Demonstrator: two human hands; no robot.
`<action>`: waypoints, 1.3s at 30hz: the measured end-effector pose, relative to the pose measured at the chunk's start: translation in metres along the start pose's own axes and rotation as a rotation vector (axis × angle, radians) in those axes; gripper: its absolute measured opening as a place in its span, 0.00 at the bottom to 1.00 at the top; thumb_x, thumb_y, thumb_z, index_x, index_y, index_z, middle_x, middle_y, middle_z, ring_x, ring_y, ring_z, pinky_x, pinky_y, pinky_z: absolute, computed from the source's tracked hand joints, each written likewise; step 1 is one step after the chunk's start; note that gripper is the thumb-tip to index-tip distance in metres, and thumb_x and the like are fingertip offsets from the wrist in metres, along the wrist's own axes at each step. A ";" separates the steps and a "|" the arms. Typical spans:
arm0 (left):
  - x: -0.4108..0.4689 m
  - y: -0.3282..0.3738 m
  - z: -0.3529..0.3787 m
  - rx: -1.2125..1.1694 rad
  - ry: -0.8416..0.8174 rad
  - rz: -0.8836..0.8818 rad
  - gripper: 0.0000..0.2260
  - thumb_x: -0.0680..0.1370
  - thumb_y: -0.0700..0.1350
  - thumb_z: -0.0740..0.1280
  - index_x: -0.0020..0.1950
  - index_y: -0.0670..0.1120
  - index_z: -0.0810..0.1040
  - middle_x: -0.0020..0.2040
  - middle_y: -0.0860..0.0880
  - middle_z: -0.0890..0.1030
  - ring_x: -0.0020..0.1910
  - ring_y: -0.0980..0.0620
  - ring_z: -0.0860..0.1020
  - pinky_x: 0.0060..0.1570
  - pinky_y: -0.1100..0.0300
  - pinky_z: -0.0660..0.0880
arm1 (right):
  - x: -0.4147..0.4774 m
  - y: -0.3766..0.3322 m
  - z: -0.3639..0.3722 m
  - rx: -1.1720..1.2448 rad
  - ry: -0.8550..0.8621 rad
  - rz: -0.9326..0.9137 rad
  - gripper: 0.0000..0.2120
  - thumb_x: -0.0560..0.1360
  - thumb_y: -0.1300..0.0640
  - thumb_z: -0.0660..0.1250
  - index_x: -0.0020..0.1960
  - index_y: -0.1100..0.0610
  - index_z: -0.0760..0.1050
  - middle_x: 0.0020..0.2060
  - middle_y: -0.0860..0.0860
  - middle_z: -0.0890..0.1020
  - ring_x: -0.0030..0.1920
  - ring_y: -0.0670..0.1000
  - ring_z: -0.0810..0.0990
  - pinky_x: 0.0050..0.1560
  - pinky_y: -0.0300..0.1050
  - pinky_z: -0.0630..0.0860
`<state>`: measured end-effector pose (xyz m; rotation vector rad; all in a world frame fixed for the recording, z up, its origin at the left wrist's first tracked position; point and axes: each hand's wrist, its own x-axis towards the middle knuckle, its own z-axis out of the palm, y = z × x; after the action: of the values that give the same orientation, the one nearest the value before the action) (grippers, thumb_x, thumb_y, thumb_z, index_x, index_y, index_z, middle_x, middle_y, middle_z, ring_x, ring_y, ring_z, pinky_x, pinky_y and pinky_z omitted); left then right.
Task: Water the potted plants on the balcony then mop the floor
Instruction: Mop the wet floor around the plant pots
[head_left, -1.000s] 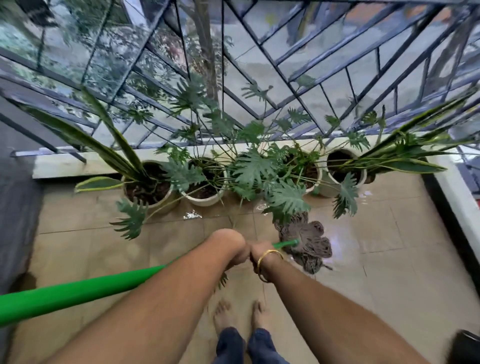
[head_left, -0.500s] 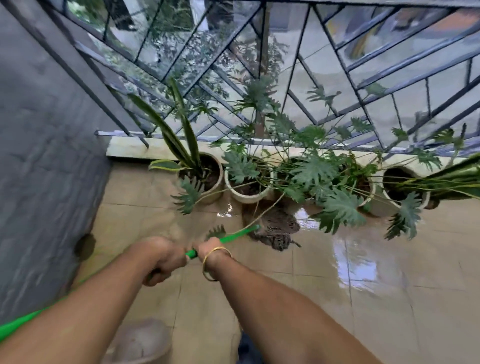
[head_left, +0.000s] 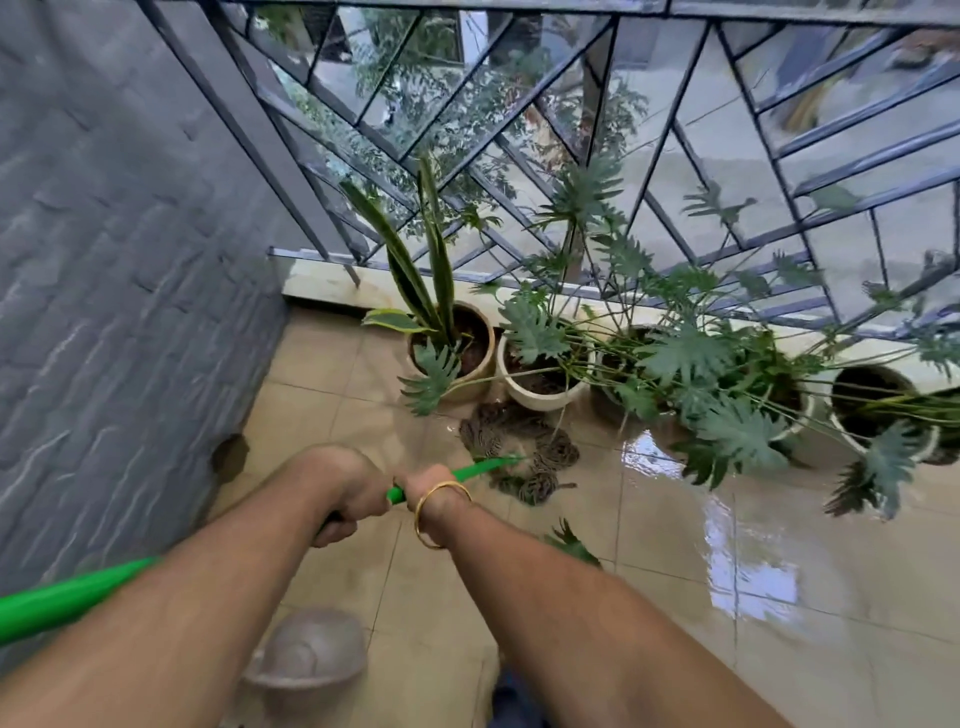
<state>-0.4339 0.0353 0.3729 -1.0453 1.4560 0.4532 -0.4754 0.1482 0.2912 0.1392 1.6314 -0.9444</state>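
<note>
With my left hand and right hand both clenched on the green mop handle, the mop head ahead of them touches the pots, so I risk snagging leaves or slipping on the wet floor.

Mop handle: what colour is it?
Bright green mop handle, gripped by the left hand and right hand; head view.

Soft, even daylight pours in through the far grille, no hard shadows. Bright glare flashes off the wet floor tiles at right. Wide-angle bending curves the edges; near forearms look slightly soft.
</note>
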 end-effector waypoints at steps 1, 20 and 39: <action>-0.006 0.009 0.003 0.011 0.010 0.012 0.16 0.81 0.53 0.58 0.64 0.47 0.74 0.30 0.46 0.69 0.21 0.52 0.63 0.26 0.66 0.62 | 0.000 0.003 -0.008 0.002 0.011 0.006 0.10 0.78 0.50 0.68 0.40 0.51 0.70 0.48 0.52 0.75 0.47 0.55 0.74 0.49 0.45 0.76; -0.119 0.220 0.132 0.389 -0.016 0.392 0.19 0.86 0.38 0.52 0.74 0.33 0.70 0.60 0.31 0.80 0.46 0.41 0.81 0.37 0.58 0.77 | -0.023 0.157 -0.217 0.160 0.400 0.199 0.23 0.65 0.49 0.71 0.53 0.65 0.76 0.37 0.60 0.78 0.39 0.60 0.80 0.40 0.50 0.72; -0.103 0.113 0.093 0.688 0.003 0.426 0.18 0.86 0.41 0.54 0.72 0.34 0.72 0.69 0.35 0.76 0.58 0.41 0.81 0.62 0.50 0.76 | -0.013 0.151 -0.090 0.228 0.363 0.280 0.11 0.66 0.48 0.68 0.37 0.56 0.76 0.31 0.54 0.76 0.32 0.53 0.72 0.35 0.44 0.69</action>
<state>-0.4843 0.2008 0.4167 -0.1882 1.6673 0.2110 -0.4561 0.3114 0.2264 0.7121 1.7677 -0.9204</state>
